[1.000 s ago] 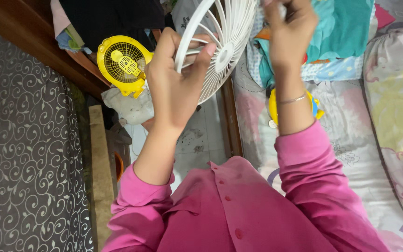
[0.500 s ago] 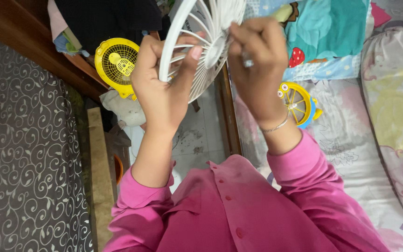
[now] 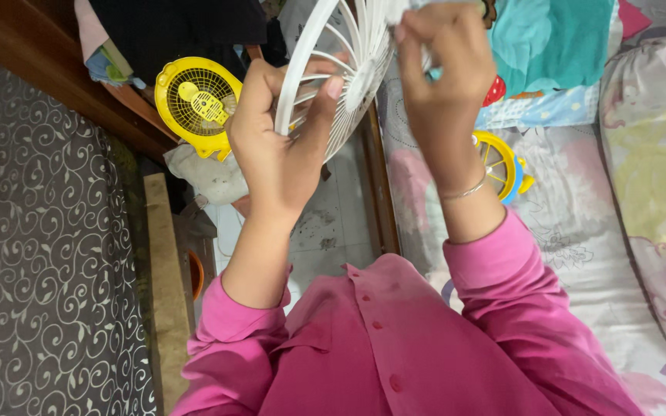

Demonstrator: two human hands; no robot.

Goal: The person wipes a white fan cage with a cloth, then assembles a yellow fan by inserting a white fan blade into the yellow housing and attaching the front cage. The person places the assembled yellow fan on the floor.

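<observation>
Fan grille: we hold a round white fan grille (image 3: 348, 69) up in front of our chest, tilted, its upper part cut off by the top edge of the view; it rests on nothing, carried by our hands alone.
Left hand: our left hand (image 3: 279, 146) is clamped on the grille's outer ring, thumb across the spokes near the hub and fingers curled behind.
Right hand: our right hand (image 3: 441, 69) is raised at the far side of the grille, fingertips pressed together on a small pale thing, perhaps a cloth or wipe, against the spokes; we cannot tell exactly what it is.
Progress: we judge the grille is being worked over spoke by spoke; the ribs look white, but we cannot tell from here which parts are done and which are left.
Nearby on the left: a small yellow fan (image 3: 196, 100) lies beyond our left hand, near the dark wooden furniture.
Nearby on the right: a yellow and blue fan part (image 3: 502, 166) lies on the floral bedsheet (image 3: 580, 231), just past our right wrist.
</observation>
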